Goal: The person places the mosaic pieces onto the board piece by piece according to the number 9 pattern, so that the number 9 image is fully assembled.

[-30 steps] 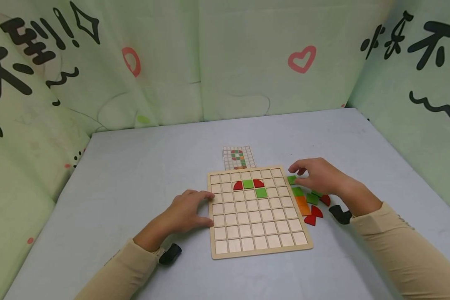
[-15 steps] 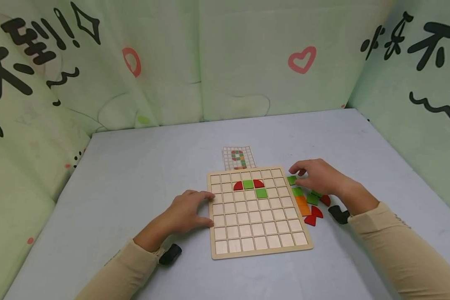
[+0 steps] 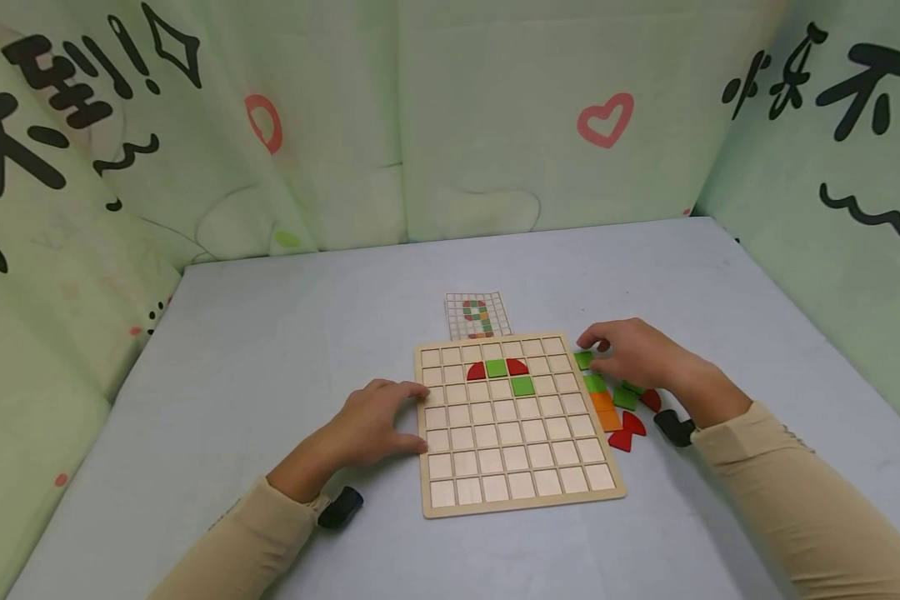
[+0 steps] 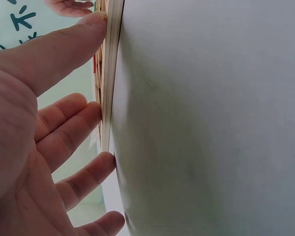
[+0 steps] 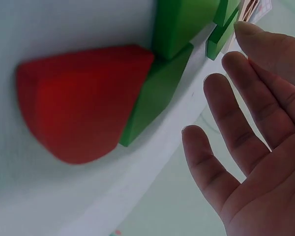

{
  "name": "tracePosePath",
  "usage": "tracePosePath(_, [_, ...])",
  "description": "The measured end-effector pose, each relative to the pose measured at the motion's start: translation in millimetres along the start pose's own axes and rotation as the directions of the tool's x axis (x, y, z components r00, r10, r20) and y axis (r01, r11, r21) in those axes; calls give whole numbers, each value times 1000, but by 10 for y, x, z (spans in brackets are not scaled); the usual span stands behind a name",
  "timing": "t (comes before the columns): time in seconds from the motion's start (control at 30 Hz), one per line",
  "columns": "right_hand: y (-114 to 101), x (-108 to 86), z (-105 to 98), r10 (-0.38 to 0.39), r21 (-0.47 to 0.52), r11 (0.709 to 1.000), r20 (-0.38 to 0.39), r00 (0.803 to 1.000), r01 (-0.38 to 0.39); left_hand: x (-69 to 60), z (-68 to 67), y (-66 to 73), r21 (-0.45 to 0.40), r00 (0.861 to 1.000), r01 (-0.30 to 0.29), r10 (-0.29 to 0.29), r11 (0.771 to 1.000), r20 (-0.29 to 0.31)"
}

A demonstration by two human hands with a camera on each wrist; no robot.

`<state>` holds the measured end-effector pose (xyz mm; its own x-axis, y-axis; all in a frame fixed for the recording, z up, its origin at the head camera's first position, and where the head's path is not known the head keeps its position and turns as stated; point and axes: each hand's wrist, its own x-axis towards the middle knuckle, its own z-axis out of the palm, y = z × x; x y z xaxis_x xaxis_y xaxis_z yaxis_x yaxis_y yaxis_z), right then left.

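A light wooden grid board (image 3: pixel 487 458) lies on the table, with two red quarter-round tiles (image 3: pixel 477 371) and two green square tiles (image 3: pixel 522 386) set in its upper cells. At the board's left edge my left hand (image 3: pixel 371 425) rests, thumb and fingers spread; the left wrist view shows the thumb (image 4: pixel 64 54) against the rim. My right hand (image 3: pixel 641 354) hovers beside the upper right edge, its thumb and fingers apart around a loose green square tile (image 3: pixel 583 360). Relaxed fingers (image 5: pixel 226 110) show in the right wrist view, with nothing gripped between them.
Right of the board lie orange square tiles (image 3: pixel 604 410), more green tiles (image 3: pixel 624 398) and several red quarter-round tiles (image 3: pixel 633 423). A small printed pattern card (image 3: pixel 498 312) lies behind the board, partly covered by it. Pale green curtains (image 3: pixel 480 125) enclose the table's back and sides.
My right wrist and forearm have shifted slightly left, while the fingers stay by the same green tile. The left hand, the board and the tiles look unmoved.
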<state>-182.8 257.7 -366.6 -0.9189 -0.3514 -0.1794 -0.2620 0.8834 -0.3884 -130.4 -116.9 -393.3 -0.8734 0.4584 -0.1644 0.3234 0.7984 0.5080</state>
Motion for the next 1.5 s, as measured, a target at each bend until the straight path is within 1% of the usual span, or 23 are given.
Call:
tracePosePath(0.3, [-7, 16, -7, -26, -35, 999, 5, 1000, 26, 7, -3, 5, 0, 1000, 11, -11, 1000, 3])
tracePosePath(0.53, [13, 38, 10, -20, -44, 999, 0, 1000, 20, 12, 7, 0, 1, 1000, 22, -22, 1000, 7])
tracePosePath(0.87, [7, 56, 14, -10, -55, 998, -1, 1000, 10, 10, 16, -20, -5, 1000, 9, -9, 1000, 0])
tracePosePath(1.0, [-4, 60, 13, -8, -71, 997, -2, 1000, 7, 10, 14, -22, -7, 1000, 0, 0, 1000, -2])
tracePosePath(1.23, [-8, 84, 26, -10, -109, 994, 0, 1000, 10, 10, 9, -20, -1, 1000, 2, -2, 1000, -2])
tracePosePath(1.5, [-2, 79, 29, -8, -81, 997, -9, 1000, 8, 11, 13, -20, -6, 1000, 1, -1, 1000, -4])
